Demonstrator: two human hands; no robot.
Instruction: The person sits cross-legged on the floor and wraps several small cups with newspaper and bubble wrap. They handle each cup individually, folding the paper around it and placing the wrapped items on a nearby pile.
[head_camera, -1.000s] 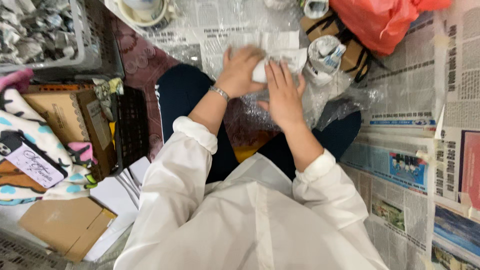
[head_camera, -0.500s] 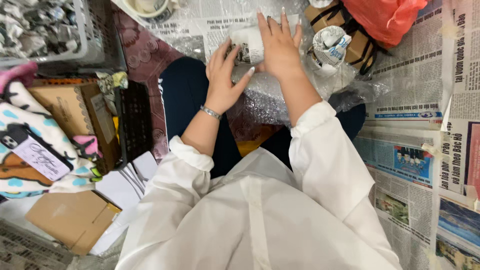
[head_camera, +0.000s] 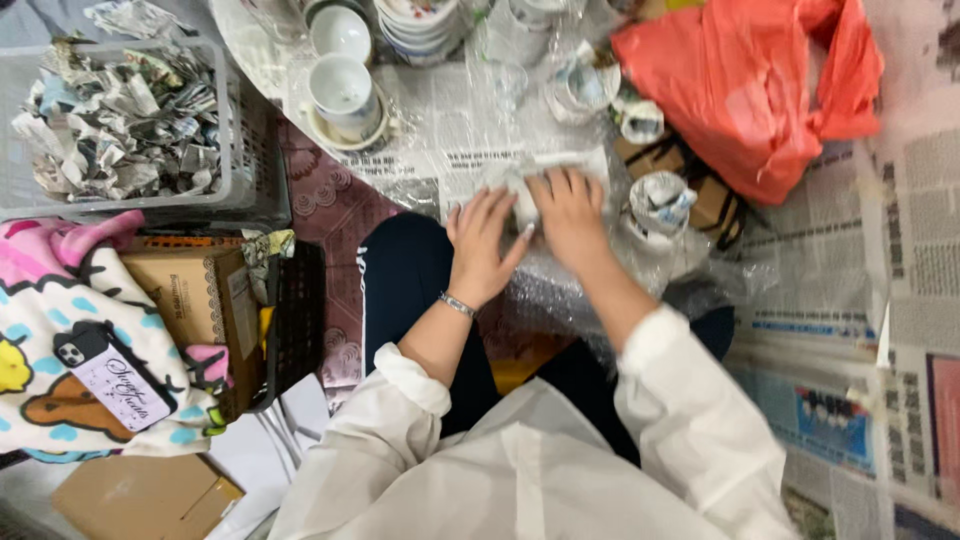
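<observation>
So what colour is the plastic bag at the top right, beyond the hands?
The plastic bag is orange-red, plain and unpatterned, crumpled on the newspaper; the head view shows it.

Crinkly bubble wrap (head_camera: 560, 290); glossy cups (head_camera: 340, 88) (ceramic)

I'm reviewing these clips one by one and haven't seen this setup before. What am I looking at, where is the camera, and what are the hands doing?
No machine here: a person in a white shirt wears a camera on the head, so the view looks straight down at their own arms and lap. The left hand, with a bracelet at the wrist, and the right hand both press on a small bundle wrapped in newspaper, lying on bubble wrap. Newspaper sheets cover the floor. Around them: white cups on saucers, a grey basket of crumpled newspaper, an orange plastic bag, another paper-wrapped cup, and a phone on a patterned blanket.
</observation>
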